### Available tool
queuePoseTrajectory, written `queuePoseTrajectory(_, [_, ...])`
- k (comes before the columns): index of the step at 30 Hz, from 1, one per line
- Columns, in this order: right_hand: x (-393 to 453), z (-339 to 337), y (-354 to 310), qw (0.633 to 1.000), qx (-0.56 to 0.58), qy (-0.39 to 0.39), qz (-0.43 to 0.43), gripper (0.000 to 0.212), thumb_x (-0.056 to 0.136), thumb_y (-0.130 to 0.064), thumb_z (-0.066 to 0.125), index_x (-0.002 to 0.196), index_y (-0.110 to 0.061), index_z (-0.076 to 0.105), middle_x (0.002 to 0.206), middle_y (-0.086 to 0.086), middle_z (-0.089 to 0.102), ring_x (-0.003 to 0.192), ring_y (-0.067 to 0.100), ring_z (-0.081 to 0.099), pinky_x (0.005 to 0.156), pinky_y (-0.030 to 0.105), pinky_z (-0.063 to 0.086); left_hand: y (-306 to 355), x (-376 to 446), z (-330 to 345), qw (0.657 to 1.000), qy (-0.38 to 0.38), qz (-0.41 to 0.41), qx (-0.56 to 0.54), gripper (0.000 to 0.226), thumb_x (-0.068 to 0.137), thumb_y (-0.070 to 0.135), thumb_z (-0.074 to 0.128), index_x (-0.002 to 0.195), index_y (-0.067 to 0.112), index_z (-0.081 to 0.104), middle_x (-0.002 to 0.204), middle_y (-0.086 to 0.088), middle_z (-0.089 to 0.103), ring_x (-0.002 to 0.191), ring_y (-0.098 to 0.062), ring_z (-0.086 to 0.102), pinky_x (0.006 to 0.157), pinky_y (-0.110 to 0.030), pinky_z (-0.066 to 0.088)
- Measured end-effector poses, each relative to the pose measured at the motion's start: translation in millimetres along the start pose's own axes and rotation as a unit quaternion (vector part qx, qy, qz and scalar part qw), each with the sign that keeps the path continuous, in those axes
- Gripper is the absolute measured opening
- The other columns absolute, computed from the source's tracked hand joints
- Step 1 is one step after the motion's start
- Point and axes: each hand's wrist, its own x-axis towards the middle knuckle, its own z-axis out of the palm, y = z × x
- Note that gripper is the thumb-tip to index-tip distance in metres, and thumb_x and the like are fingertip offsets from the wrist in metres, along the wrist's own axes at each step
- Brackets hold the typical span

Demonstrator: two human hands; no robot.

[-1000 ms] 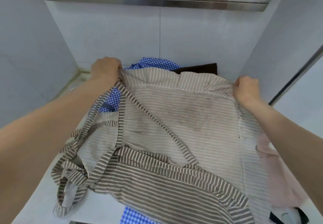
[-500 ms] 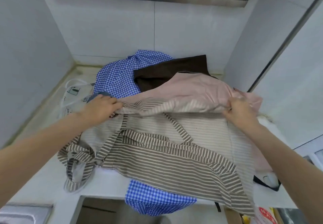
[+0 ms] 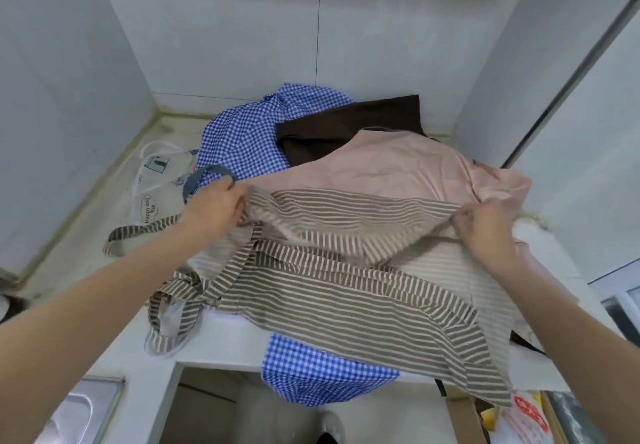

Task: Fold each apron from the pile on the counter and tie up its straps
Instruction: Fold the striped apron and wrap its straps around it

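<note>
A brown-and-cream striped apron [image 3: 332, 291] lies spread across the white counter [image 3: 221, 339], its top edge doubled over toward me. My left hand [image 3: 214, 209] pinches that folded edge at its left corner. My right hand [image 3: 485, 227] pinches the same edge at the right. Its striped straps [image 3: 173, 319] trail in loops off the left side. Under it lies the pile: a pink apron [image 3: 408, 170], a dark brown apron [image 3: 349, 125] and a blue gingham apron [image 3: 249, 132], whose lower end [image 3: 322, 371] hangs over the counter's front.
A cream printed apron [image 3: 152, 184] with white straps lies at the back left. White walls close in the counter on three sides, with a steel hood above. A steel sink [image 3: 76, 412] sits at the lower left, and a box with packets [image 3: 512, 416] stands below right.
Both hands have come down and toward me, bringing the striped apron's top edge from held high to folded over its lower part. The pink and brown aprons behind are now uncovered.
</note>
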Motion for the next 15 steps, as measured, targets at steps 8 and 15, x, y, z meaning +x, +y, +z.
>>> queuePoseTrajectory(8, [50,-2,-62,0.944,0.294,0.074,0.129,0.038,0.09,-0.001,0.049,0.127,-0.003,0.045,0.104,0.007,0.057,0.09,0.016,0.052,0.082,0.026,0.043,33,79,-41,0.766,-0.035,-0.348,-0.54,0.009,0.102,0.019,0.034,0.097,0.015,0.039,0.109,-0.02,0.064,0.076,-0.027,0.063,0.068,-0.035,0.054])
queuePoseTrajectory(15, [0,88,-98,0.957,-0.083,-0.245,-0.134,0.034,0.093,-0.02,0.053,0.124,-0.007,0.051,0.126,0.012,0.055,0.117,0.029,0.051,0.094,0.034,0.041,36,91,-31,0.772,-0.053,-0.313,-0.55,0.003,0.1,0.011,0.037,0.101,0.014,0.036,0.116,-0.015,0.06,0.086,-0.02,0.06,0.072,-0.025,0.049])
